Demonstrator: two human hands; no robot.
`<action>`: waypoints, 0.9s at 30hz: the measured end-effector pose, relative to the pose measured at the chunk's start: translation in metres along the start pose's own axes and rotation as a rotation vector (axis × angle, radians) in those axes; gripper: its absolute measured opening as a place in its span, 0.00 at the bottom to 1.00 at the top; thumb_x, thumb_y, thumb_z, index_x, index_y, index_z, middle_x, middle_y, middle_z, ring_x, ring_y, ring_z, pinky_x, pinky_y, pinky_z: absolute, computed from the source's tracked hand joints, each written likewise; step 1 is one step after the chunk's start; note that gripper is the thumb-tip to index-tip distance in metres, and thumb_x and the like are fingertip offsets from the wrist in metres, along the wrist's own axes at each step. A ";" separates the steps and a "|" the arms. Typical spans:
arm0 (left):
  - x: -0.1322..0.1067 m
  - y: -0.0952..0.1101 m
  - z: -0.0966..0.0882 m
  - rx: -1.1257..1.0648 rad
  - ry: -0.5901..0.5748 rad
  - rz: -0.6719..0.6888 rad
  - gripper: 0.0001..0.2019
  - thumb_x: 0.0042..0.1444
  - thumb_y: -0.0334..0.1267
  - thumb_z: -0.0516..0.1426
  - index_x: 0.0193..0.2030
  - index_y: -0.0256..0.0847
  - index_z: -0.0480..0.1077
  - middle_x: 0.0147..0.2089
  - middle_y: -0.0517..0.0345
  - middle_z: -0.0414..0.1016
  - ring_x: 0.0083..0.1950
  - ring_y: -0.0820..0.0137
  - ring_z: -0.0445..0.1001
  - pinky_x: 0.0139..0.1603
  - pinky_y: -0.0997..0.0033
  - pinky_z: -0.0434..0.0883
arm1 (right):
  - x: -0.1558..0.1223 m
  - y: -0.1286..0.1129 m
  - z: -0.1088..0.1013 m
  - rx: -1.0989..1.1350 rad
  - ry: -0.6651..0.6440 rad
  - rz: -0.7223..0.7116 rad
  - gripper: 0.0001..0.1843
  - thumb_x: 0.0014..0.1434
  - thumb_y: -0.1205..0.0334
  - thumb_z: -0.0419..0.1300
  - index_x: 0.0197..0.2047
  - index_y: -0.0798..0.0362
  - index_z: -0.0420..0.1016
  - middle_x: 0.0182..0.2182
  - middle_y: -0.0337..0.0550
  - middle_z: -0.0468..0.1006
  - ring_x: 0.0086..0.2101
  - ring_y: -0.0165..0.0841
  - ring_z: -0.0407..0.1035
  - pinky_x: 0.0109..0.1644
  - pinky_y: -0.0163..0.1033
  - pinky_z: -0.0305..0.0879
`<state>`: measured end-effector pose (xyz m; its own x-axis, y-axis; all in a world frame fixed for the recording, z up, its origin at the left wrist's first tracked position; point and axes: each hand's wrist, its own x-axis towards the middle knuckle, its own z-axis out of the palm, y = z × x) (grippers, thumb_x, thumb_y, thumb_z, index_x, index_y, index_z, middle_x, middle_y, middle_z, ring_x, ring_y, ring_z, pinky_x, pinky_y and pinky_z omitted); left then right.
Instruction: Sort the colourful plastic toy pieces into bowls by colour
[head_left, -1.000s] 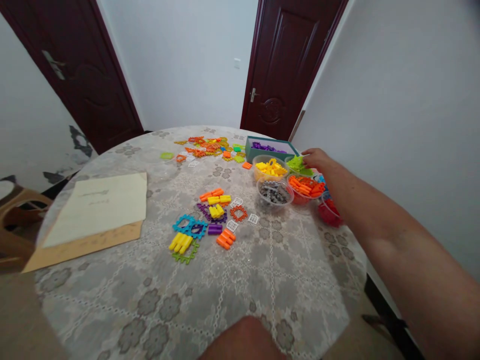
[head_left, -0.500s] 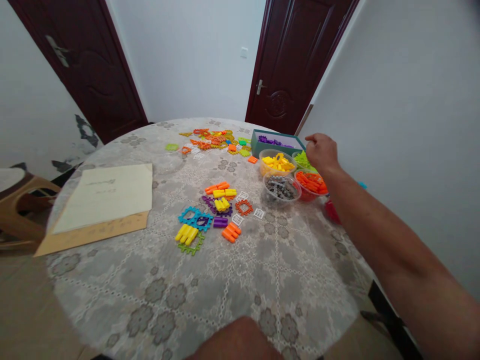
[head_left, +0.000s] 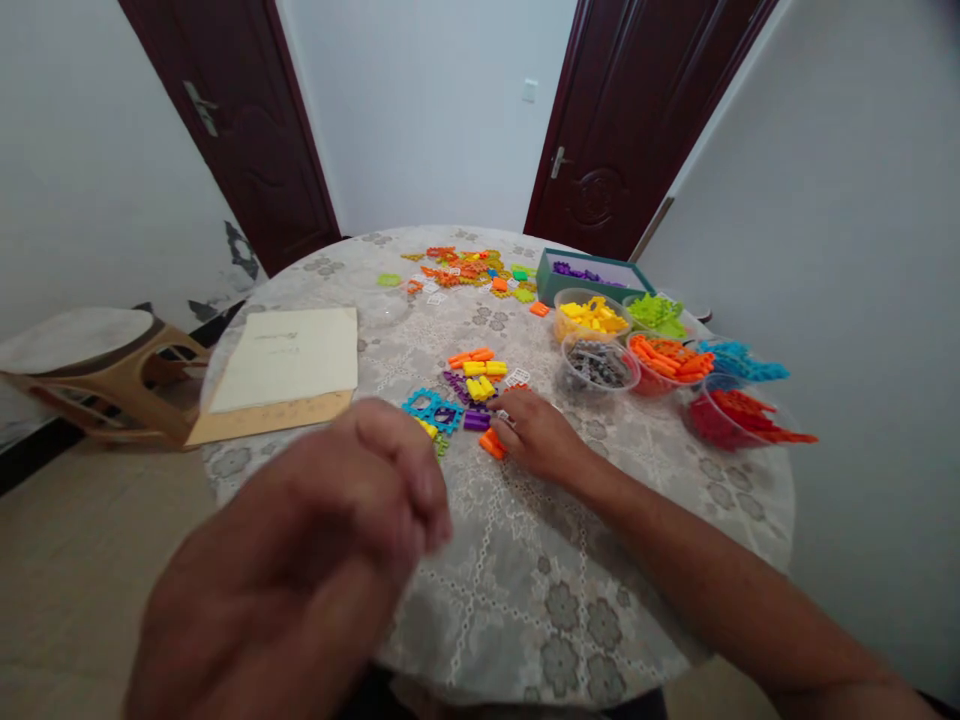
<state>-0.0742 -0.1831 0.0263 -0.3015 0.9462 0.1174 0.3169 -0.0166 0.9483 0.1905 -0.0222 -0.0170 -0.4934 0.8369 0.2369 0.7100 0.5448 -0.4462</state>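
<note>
My right hand (head_left: 536, 440) rests on the round table (head_left: 570, 560) beside a small heap of plastic building pieces (head_left: 469, 390): orange, yellow, purple and a blue frame. Its fingers curl down over the orange pieces (head_left: 491, 443) at the heap's near edge; whether they grip one is hidden. My left hand (head_left: 322, 540) is raised close to the camera, blurred, with its fingers curled in and nothing visible in them.
Clear bowls of sorted pieces stand at the right: yellow (head_left: 592, 318), green (head_left: 655, 312), grey (head_left: 598, 363), orange (head_left: 667, 358), blue (head_left: 739, 360), red (head_left: 731, 415). A teal box (head_left: 592, 275) holds purple pieces. More loose pieces (head_left: 472, 270) lie at the far edge. Papers (head_left: 289, 350) lie left; a stool (head_left: 97, 370) stands beside the table.
My right hand left the bowls at the right and came down at the middle heap. My left hand rose into view near the camera. The view shifted left.
</note>
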 end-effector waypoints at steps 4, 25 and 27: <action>0.080 0.035 0.011 0.421 0.043 0.123 0.16 0.60 0.51 0.57 0.47 0.44 0.72 0.41 0.54 0.77 0.40 0.62 0.76 0.46 0.59 0.75 | 0.008 -0.008 0.019 -0.136 0.007 0.013 0.11 0.68 0.58 0.61 0.50 0.53 0.78 0.46 0.54 0.79 0.49 0.44 0.70 0.57 0.50 0.66; 0.092 -0.016 0.058 0.992 -0.280 0.131 0.17 0.61 0.49 0.59 0.51 0.41 0.74 0.53 0.42 0.78 0.53 0.53 0.77 0.48 0.60 0.70 | -0.005 -0.007 0.032 0.120 0.247 -0.002 0.13 0.62 0.64 0.61 0.50 0.52 0.72 0.44 0.50 0.79 0.44 0.41 0.72 0.51 0.46 0.68; 0.091 -0.013 0.056 0.948 -0.256 0.179 0.18 0.64 0.47 0.57 0.55 0.40 0.72 0.53 0.42 0.78 0.54 0.54 0.77 0.50 0.60 0.71 | -0.005 -0.010 0.029 0.238 0.264 0.010 0.14 0.63 0.63 0.62 0.52 0.51 0.72 0.45 0.48 0.80 0.44 0.40 0.74 0.52 0.46 0.70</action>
<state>-0.0553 -0.0786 0.0084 -0.0117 0.9980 0.0625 0.9592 -0.0064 0.2827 0.1717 -0.0335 -0.0389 -0.3185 0.8435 0.4325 0.5613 0.5354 -0.6311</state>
